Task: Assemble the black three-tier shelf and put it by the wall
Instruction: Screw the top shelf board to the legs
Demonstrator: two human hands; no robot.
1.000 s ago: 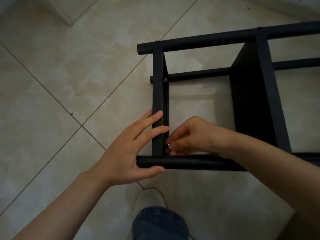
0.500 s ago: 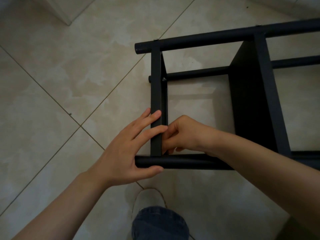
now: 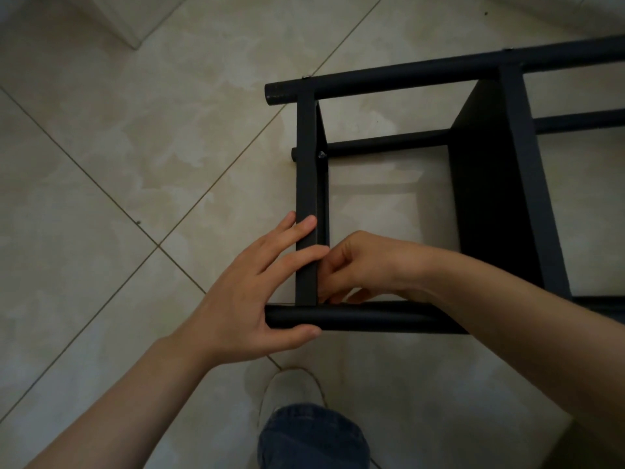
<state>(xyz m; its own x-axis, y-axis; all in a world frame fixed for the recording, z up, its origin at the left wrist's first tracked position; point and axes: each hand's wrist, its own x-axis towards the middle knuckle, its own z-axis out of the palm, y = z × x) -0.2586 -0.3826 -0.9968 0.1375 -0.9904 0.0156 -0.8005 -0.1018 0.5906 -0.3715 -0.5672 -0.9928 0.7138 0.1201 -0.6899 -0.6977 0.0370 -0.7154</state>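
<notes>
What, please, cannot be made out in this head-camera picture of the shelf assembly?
- Head view: whatever the right hand works on beside the near tube, hidden by its own curled fingers.
- Head view: the black shelf beyond its second panel, cut off by the right edge.

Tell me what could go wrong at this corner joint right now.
1. The right hand works curled into the corner where the end panel meets the near pole; its fingertips are hidden, so a misaligned fastening might go unnoticed.
2. The left hand braces with straight fingers only; the panel could slip off line.
</notes>
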